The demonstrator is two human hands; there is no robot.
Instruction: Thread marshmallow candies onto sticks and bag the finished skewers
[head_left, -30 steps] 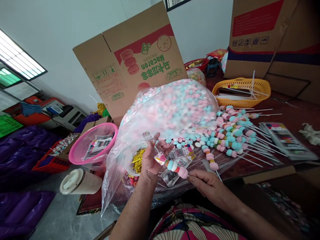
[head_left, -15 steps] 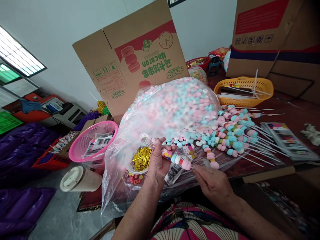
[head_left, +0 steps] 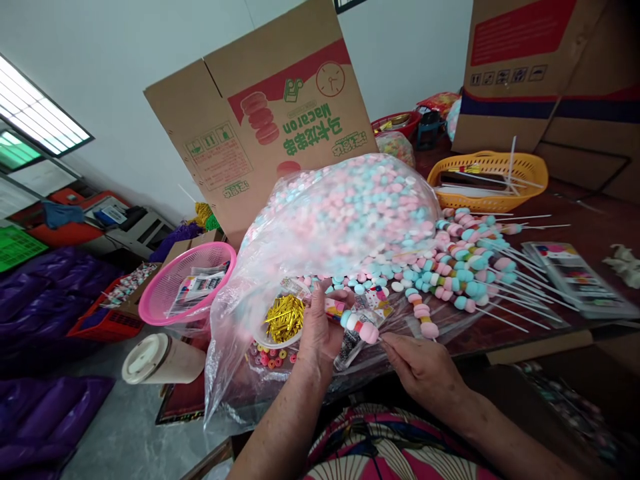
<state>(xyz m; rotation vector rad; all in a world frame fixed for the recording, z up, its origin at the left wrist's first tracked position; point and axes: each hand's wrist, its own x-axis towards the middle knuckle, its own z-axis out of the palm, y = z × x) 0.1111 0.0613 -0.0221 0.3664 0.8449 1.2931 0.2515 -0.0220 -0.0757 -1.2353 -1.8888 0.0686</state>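
Between my hands is a skewer of pink, blue and white marshmallows (head_left: 368,332). The fingertips of my right hand (head_left: 425,363) pinch its stick just below the pink end. My left hand (head_left: 320,327) is closed round a small printed plastic bag (head_left: 334,307), at the skewer's far end; how far the skewer is inside the bag I cannot tell. Beside my left wrist sits a white bowl of gold twist ties (head_left: 285,319). Another marshmallow skewer (head_left: 423,313) lies just beyond my right hand. Several finished skewers (head_left: 467,263) are piled to the right, sticks outward.
A large clear bag of marshmallows (head_left: 345,207) spreads across the table. Around it stand a pink basket (head_left: 145,303), a yellow basket (head_left: 537,177), a lidded cup (head_left: 183,360) and a cardboard box (head_left: 200,113). Printed bags (head_left: 583,280) are stacked at right; coloured rings (head_left: 271,363) lie near the bowl.
The skewer and my right hand have shifted slightly left, towards my left hand. Both hands keep their hold.
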